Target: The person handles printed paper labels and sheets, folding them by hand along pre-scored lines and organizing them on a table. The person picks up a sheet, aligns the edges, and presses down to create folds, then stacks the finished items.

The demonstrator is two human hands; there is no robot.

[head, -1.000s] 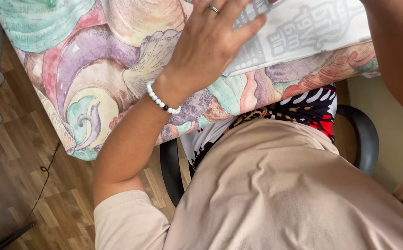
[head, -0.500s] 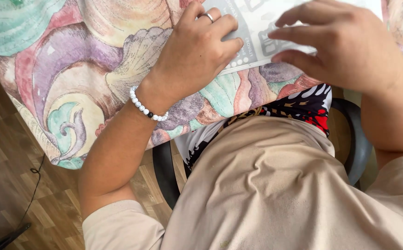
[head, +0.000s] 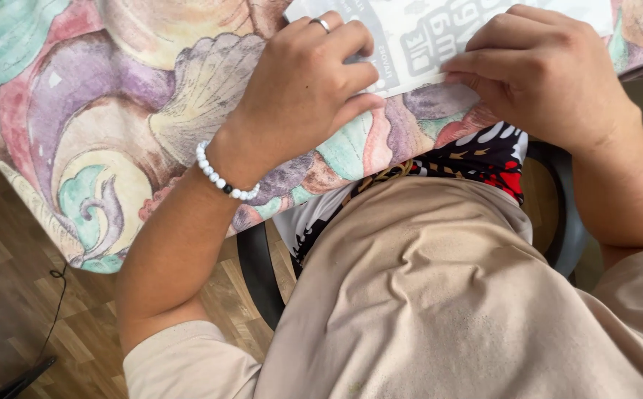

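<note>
Both hands are pinning the printed sheet (head: 410,41) on the shell-patterned tablecloth (head: 114,125), left hand (head: 303,89) fingers curled flat on it, right hand (head: 543,81) fingertips pinching its near edge, likely pressing a fold that calls for even pressure.

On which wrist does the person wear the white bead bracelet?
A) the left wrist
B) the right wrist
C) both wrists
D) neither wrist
A: the white bead bracelet circles the wrist of the left hand, which rests on the printed sheet; the wrist of the right hand is bare.
</note>
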